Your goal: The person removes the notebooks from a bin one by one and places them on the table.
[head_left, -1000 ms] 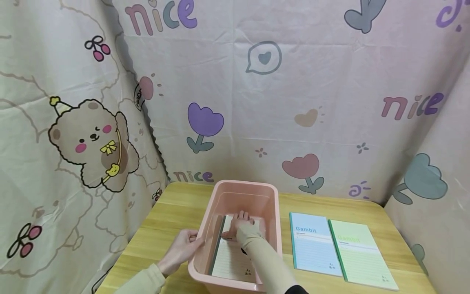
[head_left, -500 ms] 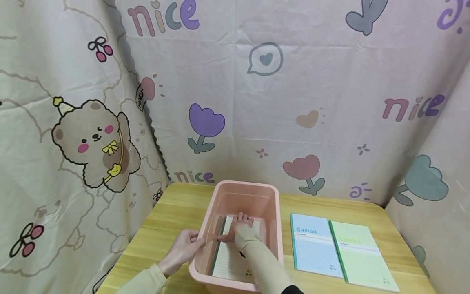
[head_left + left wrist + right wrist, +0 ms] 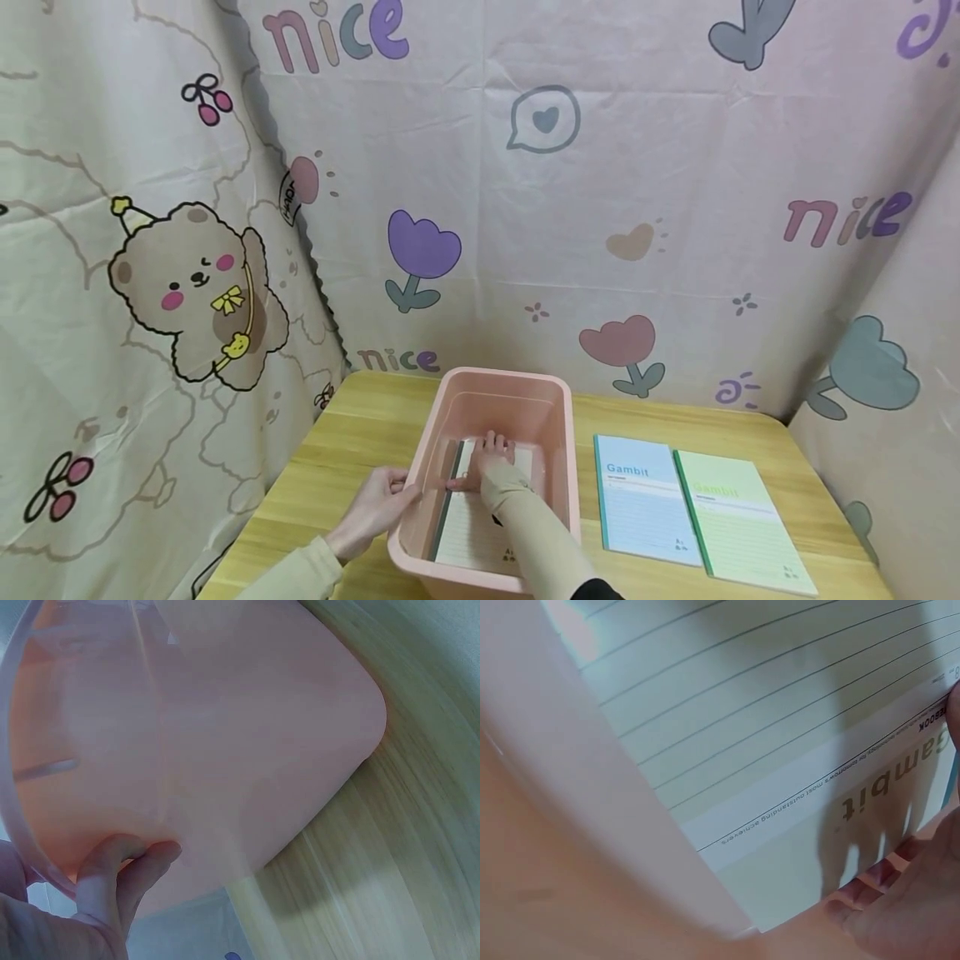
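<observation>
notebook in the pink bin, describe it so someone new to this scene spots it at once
On the wooden table, find the pink bin whose rim the left hand grips. Inside lies a lined notebook with a dark spine, the right hand at its far end. Its off-white cover and place inside the bin set it apart from the blue notebook and the green notebook lying outside.

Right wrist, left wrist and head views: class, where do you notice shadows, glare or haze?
Right wrist: finger-shaped shadows across the off-white Gambit notebook, glare at upper left; left wrist: dim and hazy, a shadow on the wooden tabletop beside the pink plastic bin; head: fairly even light, the title clear on the blue notebook but faint on the green notebook.
</observation>
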A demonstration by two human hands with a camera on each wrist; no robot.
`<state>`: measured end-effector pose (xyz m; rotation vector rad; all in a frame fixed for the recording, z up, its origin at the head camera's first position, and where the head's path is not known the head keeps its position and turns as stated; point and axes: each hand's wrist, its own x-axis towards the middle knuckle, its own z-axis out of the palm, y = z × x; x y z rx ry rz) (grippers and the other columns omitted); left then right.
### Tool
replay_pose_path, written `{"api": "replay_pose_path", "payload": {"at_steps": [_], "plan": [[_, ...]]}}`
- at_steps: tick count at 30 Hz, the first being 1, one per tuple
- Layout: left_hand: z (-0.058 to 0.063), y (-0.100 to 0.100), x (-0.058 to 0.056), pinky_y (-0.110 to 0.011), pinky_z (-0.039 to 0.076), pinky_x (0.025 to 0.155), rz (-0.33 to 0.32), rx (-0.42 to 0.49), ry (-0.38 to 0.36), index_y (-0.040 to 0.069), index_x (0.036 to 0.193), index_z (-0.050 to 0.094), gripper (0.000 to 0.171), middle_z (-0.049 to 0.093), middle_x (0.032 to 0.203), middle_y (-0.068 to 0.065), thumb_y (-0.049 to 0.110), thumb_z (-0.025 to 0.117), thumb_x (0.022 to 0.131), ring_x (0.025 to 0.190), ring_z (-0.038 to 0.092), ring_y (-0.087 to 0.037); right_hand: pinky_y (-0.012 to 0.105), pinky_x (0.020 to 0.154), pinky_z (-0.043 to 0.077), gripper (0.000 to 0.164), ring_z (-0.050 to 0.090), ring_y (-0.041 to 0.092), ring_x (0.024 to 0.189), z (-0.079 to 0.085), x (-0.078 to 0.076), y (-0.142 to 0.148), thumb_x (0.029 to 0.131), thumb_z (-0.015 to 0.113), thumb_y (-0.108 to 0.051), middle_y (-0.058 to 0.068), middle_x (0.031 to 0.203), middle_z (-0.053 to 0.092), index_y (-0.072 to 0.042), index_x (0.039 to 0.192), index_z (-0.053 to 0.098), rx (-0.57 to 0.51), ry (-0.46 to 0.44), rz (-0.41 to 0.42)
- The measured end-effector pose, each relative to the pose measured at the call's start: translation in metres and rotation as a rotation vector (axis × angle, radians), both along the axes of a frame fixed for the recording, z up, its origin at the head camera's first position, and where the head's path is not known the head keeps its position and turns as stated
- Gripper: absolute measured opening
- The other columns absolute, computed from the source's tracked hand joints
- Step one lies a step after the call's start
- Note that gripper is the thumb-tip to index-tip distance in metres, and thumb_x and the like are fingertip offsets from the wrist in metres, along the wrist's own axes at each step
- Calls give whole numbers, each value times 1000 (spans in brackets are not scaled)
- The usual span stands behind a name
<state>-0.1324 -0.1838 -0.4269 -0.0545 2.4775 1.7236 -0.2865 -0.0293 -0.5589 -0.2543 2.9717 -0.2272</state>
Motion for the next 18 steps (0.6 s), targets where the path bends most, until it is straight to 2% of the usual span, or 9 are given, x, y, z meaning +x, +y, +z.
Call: {"api": "replay_pose_path", "payload": {"at_steps": [7,13,18], "plan": [[0,1,-1,-43,66,76,13,-2,-9,-23,121,57,39,72,100,-33,1,54,91,89,74,-40,42,113,44,111,49,28,120,6,1,1,56,77,-81,11,125,51,-5,133,52,69,93,47],[0,1,-2,-42,66,75,-1,0,-6,-23,121,57,39,73,98,-32,2,53,91,88,75,-39,41,108,48,107,52,25,115,14,3,0,53,78,-81,8,119,54,-7,126,54,103,139,77],[-1,1,-1,-42,66,74,3,5,-6,-24,122,56,40,72,98,-32,2,53,91,87,75,-40,41,103,50,107,51,23,106,14,3,-1,51,78,-83,6,112,55,-9,124,53,151,176,92]]}}
